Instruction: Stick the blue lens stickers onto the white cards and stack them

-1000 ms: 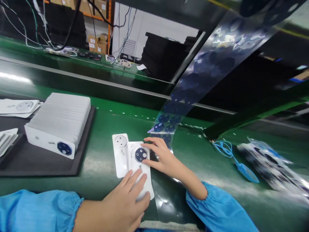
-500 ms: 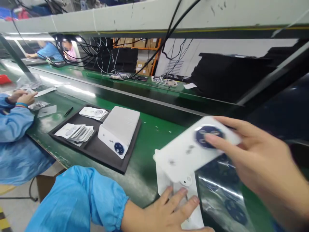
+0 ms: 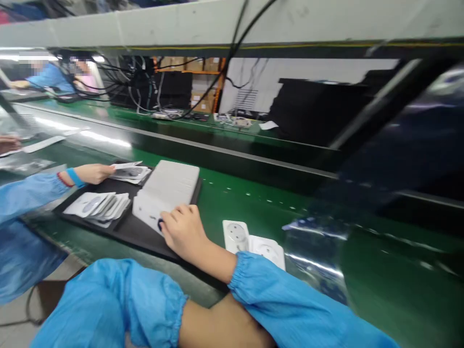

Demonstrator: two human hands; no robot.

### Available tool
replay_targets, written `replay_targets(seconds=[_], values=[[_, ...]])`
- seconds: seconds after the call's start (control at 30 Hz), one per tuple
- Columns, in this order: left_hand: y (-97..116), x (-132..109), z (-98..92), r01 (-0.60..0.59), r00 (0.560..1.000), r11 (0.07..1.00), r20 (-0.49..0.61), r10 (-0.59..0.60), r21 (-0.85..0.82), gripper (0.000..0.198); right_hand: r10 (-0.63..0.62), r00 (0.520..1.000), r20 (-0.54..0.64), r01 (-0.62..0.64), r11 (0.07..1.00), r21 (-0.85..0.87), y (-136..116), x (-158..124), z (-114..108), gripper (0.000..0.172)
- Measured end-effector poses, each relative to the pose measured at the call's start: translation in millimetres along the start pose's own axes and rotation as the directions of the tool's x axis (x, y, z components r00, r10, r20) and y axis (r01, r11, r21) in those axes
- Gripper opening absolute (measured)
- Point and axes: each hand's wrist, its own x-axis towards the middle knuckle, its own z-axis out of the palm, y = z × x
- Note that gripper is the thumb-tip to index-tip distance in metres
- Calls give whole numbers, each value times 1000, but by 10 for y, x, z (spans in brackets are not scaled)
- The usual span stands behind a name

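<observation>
Card stack: upright white cards packed in a row on your black tray, a dark blue lens at the near end.
Right hand: fingers curled together over that end, partly covering the lens; grip unclear.
Left hand: out of view; only your blue sleeve and bare forearm show.
Desk: green; two white blister cards lie just beyond your right wrist.
Co-worker: a hand with a blue wristband touches a card on the tray.

A factory assembly line: 2 long green benches, a co-worker in a blue smock, cartons on orange racking.
</observation>
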Motion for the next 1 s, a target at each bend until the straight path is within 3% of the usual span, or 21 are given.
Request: replay_targets(seconds=[0.07,0.13,0.23,0.33,0.4,0.47,0.53,0.6,0.73,0.9,1.0], values=[[54,-11,88,98,993,990,-58,-104,-99,54,-32,999,-28,30,997,-66,1,-26,-122,13],[73,-35,201,160,983,973,-58,-172,-167,61,-38,999,-35,34,993,-115,32,-57,-266,26],[25,-65,357,178,981,977,-58,-186,-115,61,42,999,-28,-45,992,-119,227,-252,-490,39],[-20,-75,428,153,975,985,-175,-136,85,70,171,979,-107,-174,985,-13,656,-774,-770,34],[-15,-72,435,150,966,971,-237,-103,188,76,331,933,-144,-327,944,51,1040,-1250,-985,32],[17,-60,429,177,965,959,-228,-126,221,80,427,892,-149,-425,904,44,1417,-1722,-1188,36],[62,-41,417,222,965,949,-192,-181,222,86,446,891,-78,-443,895,54,1698,-2107,-1336,36],[105,-21,397,253,962,943,-159,-221,215,91,427,901,71,-431,900,61,1847,-2360,-1409,39],[132,7,347,249,966,949,-124,-228,196,92,421,834,358,-487,866,117,1910,-2511,-1416,49],[51,0,328,183,980,949,-129,-154,256,89,474,823,313,-561,766,314,1988,-2546,-1491,56],[12,-2,319,149,984,948,-139,-113,283,84,465,832,302,-551,759,348,2012,-2616,-1550,53]])
